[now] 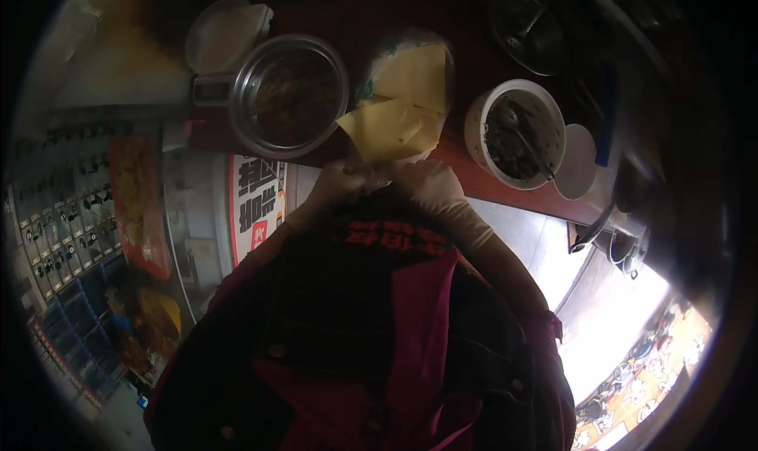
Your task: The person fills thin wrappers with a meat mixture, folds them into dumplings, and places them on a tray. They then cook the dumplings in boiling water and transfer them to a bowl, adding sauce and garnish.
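My left hand (333, 190) and my right hand (435, 189), both in pale gloves, meet in front of my apron at the table's near edge. Their fingertips are bent together around a small area. Shadow and blur hide what, if anything, is between them. Just beyond the fingers lie thin yellow square sheets, which look like dough wrappers (408, 75), on a clear plastic bag (448, 66). One loose wrapper (376, 125) slants towards my hands. Right of these stands a white bowl (475, 125) of dark chopped filling (503, 149), with a metal spoon (530, 146) leaning in it.
A round steel basin (237, 116) with brownish contents sits left on the red-brown table (361, 7). Behind it is a digital scale (211, 89) bearing a pale round dish (222, 33). A dark metal bowl (527, 33) stands back right; a white disc (575, 161) lies beside the white bowl.
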A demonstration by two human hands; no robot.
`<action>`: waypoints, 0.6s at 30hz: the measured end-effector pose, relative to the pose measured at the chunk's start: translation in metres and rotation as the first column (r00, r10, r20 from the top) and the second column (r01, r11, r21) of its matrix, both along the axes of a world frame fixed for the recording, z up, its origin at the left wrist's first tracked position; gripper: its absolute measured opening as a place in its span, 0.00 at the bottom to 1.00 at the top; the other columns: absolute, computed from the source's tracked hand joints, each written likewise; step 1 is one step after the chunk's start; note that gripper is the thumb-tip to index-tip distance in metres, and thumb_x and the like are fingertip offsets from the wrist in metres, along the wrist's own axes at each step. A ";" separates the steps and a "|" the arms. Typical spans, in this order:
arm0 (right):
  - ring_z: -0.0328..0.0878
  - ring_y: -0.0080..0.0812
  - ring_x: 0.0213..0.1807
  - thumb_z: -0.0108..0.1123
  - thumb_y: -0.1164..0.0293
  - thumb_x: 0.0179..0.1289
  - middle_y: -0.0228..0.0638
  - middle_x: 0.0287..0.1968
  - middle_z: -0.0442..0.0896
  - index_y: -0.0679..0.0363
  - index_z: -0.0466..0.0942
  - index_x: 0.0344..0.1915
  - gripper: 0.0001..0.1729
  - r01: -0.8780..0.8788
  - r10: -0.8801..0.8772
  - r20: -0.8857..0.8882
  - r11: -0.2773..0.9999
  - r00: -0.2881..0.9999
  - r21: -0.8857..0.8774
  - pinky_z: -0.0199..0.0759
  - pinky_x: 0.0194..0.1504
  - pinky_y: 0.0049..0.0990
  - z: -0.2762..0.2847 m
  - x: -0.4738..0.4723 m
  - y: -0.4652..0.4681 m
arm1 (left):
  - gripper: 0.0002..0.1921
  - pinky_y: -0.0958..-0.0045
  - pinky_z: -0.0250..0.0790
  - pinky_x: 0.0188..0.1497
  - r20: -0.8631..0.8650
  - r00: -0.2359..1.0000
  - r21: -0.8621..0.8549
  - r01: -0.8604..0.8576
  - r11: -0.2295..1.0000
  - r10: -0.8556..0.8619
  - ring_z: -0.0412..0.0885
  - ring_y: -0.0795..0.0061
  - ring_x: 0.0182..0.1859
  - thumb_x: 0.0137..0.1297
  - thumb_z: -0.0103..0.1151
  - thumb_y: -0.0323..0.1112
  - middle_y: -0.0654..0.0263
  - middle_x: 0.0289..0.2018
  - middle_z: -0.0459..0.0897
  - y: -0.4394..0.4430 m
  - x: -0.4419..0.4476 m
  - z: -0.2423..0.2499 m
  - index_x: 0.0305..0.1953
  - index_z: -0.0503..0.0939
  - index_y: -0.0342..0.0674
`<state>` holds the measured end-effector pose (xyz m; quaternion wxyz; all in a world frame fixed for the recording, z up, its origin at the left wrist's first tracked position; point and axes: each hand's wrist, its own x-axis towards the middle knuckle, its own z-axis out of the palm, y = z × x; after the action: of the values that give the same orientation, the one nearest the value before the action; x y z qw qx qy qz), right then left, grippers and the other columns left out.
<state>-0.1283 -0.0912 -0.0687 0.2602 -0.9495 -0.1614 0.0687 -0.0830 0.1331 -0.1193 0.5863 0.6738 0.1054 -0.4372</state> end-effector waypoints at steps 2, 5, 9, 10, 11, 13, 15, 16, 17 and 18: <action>0.85 0.46 0.30 0.60 0.67 0.66 0.39 0.32 0.85 0.55 0.79 0.46 0.10 -0.003 -0.002 0.082 0.998 0.997 0.057 0.78 0.29 0.41 -0.018 -0.001 0.000 | 0.13 0.77 0.64 0.26 0.050 0.999 0.050 0.003 0.999 -0.005 0.74 0.84 0.24 0.68 0.66 0.40 0.70 0.24 0.79 0.001 -0.004 -0.007 0.40 0.83 0.34; 0.84 0.43 0.27 0.59 0.67 0.67 0.39 0.34 0.85 0.55 0.78 0.45 0.09 -0.044 0.025 0.139 0.990 0.990 0.136 0.76 0.23 0.38 -0.039 -0.005 -0.009 | 0.14 0.75 0.67 0.27 0.384 0.885 0.197 0.200 0.960 -0.263 0.77 0.81 0.25 0.66 0.66 0.40 0.69 0.24 0.80 0.004 -0.005 -0.006 0.39 0.82 0.33; 0.82 0.41 0.22 0.59 0.67 0.69 0.38 0.36 0.86 0.55 0.78 0.48 0.11 -0.077 0.060 0.090 0.978 0.994 0.196 0.72 0.18 0.36 -0.052 -0.015 -0.013 | 0.16 0.71 0.71 0.29 0.216 0.970 0.022 0.108 0.994 -0.111 0.81 0.77 0.27 0.64 0.67 0.41 0.65 0.24 0.82 0.003 0.003 -0.002 0.37 0.81 0.31; 0.83 0.40 0.22 0.59 0.66 0.69 0.38 0.36 0.86 0.55 0.78 0.50 0.12 -0.063 0.051 0.076 0.983 0.996 0.171 0.72 0.18 0.35 -0.052 -0.016 -0.010 | 0.17 0.70 0.71 0.30 0.442 0.867 0.083 0.215 0.973 -0.229 0.81 0.76 0.27 0.64 0.67 0.42 0.64 0.24 0.82 0.001 0.006 -0.005 0.36 0.81 0.30; 0.83 0.39 0.23 0.58 0.66 0.69 0.39 0.37 0.86 0.55 0.77 0.52 0.14 -0.094 0.088 0.049 0.984 0.995 0.151 0.72 0.18 0.35 -0.049 -0.016 -0.008 | 0.17 0.70 0.71 0.30 0.589 0.759 0.125 0.255 0.959 -0.279 0.82 0.75 0.27 0.63 0.67 0.42 0.62 0.25 0.83 0.000 0.006 -0.009 0.36 0.81 0.30; 0.84 0.35 0.26 0.58 0.65 0.70 0.39 0.38 0.86 0.57 0.77 0.57 0.18 -0.133 0.140 -0.067 0.986 0.988 0.101 0.73 0.20 0.33 -0.039 -0.014 0.000 | 0.17 0.68 0.72 0.31 0.597 0.786 0.106 0.125 0.986 -0.164 0.82 0.73 0.27 0.63 0.68 0.43 0.59 0.25 0.84 -0.003 0.003 -0.019 0.35 0.81 0.31; 0.84 0.28 0.29 0.57 0.65 0.70 0.37 0.39 0.86 0.59 0.77 0.60 0.21 -0.134 0.113 0.084 0.940 0.990 0.313 0.72 0.23 0.29 -0.020 -0.008 0.000 | 0.17 0.67 0.73 0.32 0.574 0.814 0.161 -0.004 0.987 -0.090 0.83 0.68 0.28 0.62 0.69 0.43 0.55 0.26 0.84 -0.005 -0.001 -0.028 0.36 0.82 0.32; 0.81 0.24 0.29 0.57 0.66 0.70 0.34 0.38 0.85 0.60 0.78 0.59 0.20 -0.022 0.070 -0.078 0.868 0.994 0.496 0.70 0.24 0.25 -0.009 -0.004 -0.002 | 0.17 0.65 0.73 0.33 0.572 0.814 0.241 -0.044 0.970 -0.105 0.84 0.65 0.29 0.62 0.69 0.43 0.52 0.27 0.85 -0.006 0.000 -0.030 0.36 0.82 0.32; 0.79 0.21 0.29 0.57 0.67 0.71 0.32 0.37 0.84 0.60 0.79 0.59 0.20 0.124 0.039 -0.231 0.753 0.972 0.647 0.69 0.25 0.22 0.002 -0.001 -0.004 | 0.17 0.64 0.73 0.34 0.572 0.812 0.313 -0.081 0.946 -0.119 0.85 0.61 0.29 0.61 0.69 0.43 0.50 0.28 0.85 -0.006 0.001 -0.030 0.37 0.82 0.32; 0.75 0.17 0.29 0.56 0.69 0.72 0.28 0.36 0.82 0.60 0.81 0.58 0.18 0.437 0.096 -0.580 0.561 0.809 0.703 0.67 0.26 0.18 0.012 0.003 -0.008 | 0.18 0.62 0.74 0.35 0.620 0.775 0.288 -0.081 0.954 -0.121 0.85 0.58 0.31 0.61 0.70 0.44 0.48 0.28 0.85 -0.006 0.003 -0.028 0.38 0.82 0.32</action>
<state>-0.1251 -0.0987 -0.0566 0.7051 -0.6694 0.0071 0.2339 -0.0800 0.1276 -0.1477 0.4743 0.8627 -0.0399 -0.1711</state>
